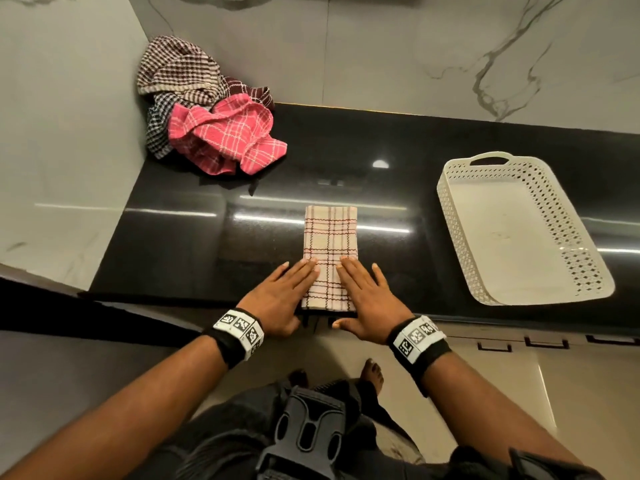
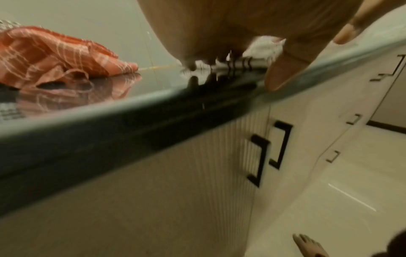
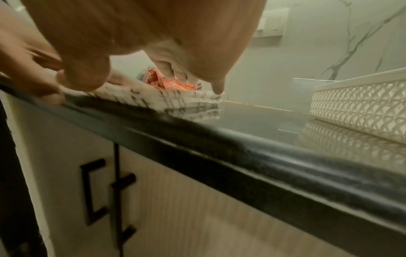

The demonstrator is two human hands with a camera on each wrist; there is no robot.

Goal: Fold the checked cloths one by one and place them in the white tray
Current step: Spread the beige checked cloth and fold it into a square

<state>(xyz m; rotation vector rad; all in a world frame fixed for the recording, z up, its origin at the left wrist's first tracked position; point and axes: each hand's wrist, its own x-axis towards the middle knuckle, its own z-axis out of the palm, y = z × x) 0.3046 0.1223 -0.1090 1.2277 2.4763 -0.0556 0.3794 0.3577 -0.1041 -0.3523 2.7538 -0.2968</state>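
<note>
Beige checked cloth [image 1: 330, 251], folded to a narrow strip, lies flat on the black counter [image 1: 398, 188] at its near edge. Left hand [image 1: 280, 299] and right hand [image 1: 369, 299] press flat on its near end, fingers straight and close together, thumbs out past the counter edge. Beyond the fingertips, far left: heap of unfolded checked cloths [image 1: 207, 109]. Right of the right-hand fingers, well apart: white tray [image 1: 585, 237], nothing in it.

Beige cloth [image 1: 330, 251] near end: partly hidden under both hands.
Dark checked cloths [image 1: 173, 71]: partly buried beneath pink cloth [image 1: 225, 136].
Wrist views: blurred.
White tray [image 3: 360, 106]: cut off at right edge.
</note>
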